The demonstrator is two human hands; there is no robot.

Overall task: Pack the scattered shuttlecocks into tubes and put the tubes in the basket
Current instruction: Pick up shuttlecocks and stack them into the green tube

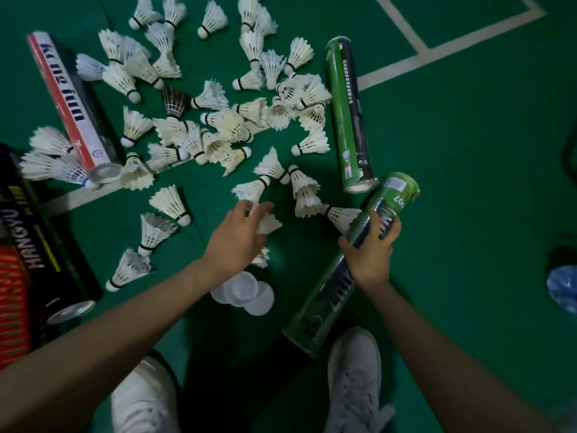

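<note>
Shuttlecocks (224, 123) litter green court floor (468, 157) (white lines (449, 49) crossing).

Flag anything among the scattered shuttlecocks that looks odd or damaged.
One dark-feathered shuttlecock lies mid-pile; all the others in view are white. A nested white pair lower right of it has ragged, splayed feathers.
</note>
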